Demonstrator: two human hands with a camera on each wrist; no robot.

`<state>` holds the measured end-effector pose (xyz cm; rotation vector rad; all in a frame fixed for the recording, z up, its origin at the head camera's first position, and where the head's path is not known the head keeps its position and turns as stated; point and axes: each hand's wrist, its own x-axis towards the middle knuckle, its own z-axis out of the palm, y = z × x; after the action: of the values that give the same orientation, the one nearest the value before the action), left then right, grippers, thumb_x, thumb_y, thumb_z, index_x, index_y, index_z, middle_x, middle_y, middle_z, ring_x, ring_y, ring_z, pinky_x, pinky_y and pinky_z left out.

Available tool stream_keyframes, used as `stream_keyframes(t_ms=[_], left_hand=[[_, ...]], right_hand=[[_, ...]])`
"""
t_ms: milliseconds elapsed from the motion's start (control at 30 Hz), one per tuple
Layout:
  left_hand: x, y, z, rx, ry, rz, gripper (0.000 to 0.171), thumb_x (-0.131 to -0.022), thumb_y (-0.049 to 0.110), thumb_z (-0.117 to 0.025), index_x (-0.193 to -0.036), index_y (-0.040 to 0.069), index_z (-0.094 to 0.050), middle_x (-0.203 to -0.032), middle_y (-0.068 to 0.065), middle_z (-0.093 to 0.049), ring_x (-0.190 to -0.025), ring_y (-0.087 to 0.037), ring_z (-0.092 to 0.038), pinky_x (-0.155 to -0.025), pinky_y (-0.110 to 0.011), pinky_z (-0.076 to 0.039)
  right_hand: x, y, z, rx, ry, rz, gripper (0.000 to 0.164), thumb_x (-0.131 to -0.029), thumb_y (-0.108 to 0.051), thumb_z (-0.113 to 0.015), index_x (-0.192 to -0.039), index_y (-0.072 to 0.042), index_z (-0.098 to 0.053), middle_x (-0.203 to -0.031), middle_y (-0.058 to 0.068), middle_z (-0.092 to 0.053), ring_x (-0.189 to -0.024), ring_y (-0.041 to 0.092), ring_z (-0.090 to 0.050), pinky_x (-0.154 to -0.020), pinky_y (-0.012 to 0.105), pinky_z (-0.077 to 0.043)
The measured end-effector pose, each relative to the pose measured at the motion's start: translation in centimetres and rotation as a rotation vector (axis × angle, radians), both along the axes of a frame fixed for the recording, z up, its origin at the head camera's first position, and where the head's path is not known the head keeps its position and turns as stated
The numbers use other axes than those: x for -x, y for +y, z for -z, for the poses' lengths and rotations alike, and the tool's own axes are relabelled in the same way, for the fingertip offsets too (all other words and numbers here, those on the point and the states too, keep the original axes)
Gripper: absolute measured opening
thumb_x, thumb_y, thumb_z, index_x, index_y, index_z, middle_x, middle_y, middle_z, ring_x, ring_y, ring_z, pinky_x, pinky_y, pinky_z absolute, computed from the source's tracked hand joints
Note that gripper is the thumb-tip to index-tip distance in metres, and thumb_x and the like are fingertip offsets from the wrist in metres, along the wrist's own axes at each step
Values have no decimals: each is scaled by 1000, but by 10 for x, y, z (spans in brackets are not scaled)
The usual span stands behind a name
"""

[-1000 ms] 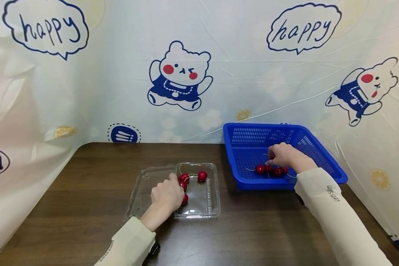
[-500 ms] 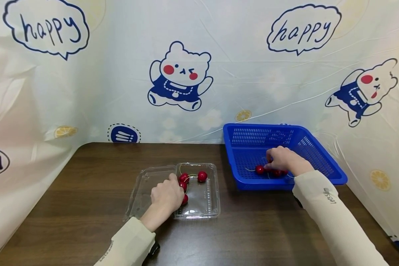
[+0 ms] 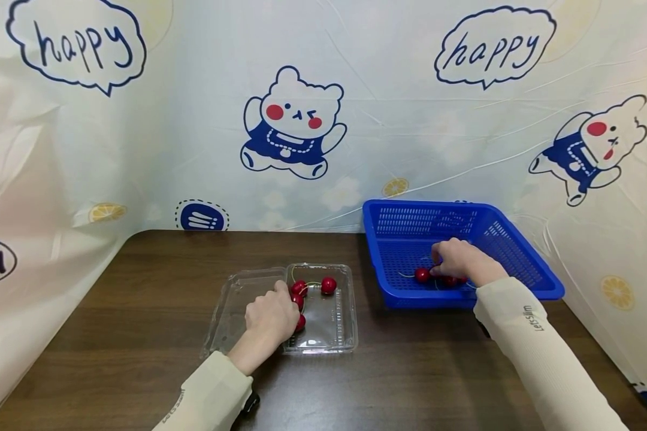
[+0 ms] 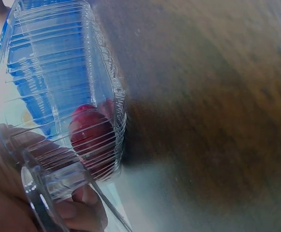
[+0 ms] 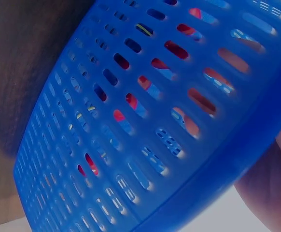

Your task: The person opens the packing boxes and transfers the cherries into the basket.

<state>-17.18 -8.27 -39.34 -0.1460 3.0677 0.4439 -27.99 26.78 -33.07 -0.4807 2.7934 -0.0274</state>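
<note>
On the left, my left hand (image 3: pixel 271 311) grips the inner edge of a clear plastic clamshell box (image 3: pixel 351 308), its lid (image 3: pixel 229 302) folded out flat. Several cherries lie inside, one cherry (image 3: pixel 328 285) apart from the rest. The left wrist view shows curled fingers (image 4: pixel 85 215) at the box wall and a cherry (image 4: pixel 90 130) through the ribbed plastic. My right hand (image 3: pixel 463 261) reaches into a blue basket (image 3: pixel 426 300); thumb and forefinger close on a red cherry, mostly hidden. Beside it lies another cherry (image 3: pixel 422 275). From the right wrist, slots (image 5: pixel 175 50) reveal red patches.
Both containers stand on a dark brown wooden table (image 3: pixel 156 335), with a strip of tabletop between them. A printed cloth (image 3: pixel 194 149) with bears and "happy" bubbles hangs behind and along the sides. The basket's walls rise around my right hand.
Over the second, my right hand shifted slightly left and lower over the cherries, covering one that showed before; it barely moves afterwards. My left hand and the clear box stay put.
</note>
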Motion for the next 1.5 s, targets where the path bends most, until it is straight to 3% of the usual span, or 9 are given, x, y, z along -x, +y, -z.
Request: stream_keyframes(t_ms=[333,1067,1333,1500], left_hand=[[0,0,0,-1,4,4,25,-90,24,-53,-94,-1,-51,-83,-24,-70,-71,-43,-66,-54,-52,-51],[-1,-1,2,-5,-1,3,24,-91,24,-53,-91,0,-50,-78,-22,-68,-67,-41,-66,-51,-51,-51],[-1,-1,1,-10,-22,2,25,-91,24,-52,-94,0,-50,-81,-22,-69,-69,-41,-66,-52,-51,-51],[0,0,1,-3,-25,3,26,-92,25,-52,-95,0,-50,-80,-22,-68,-68,-40,-66,-52,-50,-51]], right_hand=[[-1,0,1,14,-8,30,27,-87,-19,-69,-107,-2,-67,-94,19,-70,-70,24,-62,-74,50,-59],[-3,-1,-3,9,3,-1,25,-89,-21,-66,-105,-1,-66,-92,18,-69,-70,24,-61,-74,50,-59],[-3,-4,-13,2,29,-4,25,-90,-20,-65,-107,-1,-66,-96,20,-70,-72,25,-62,-76,52,-57],[-1,-8,-21,10,57,-3,34,-89,-25,-67,-112,-1,-64,-105,23,-70,-83,31,-64,-81,56,-55]])
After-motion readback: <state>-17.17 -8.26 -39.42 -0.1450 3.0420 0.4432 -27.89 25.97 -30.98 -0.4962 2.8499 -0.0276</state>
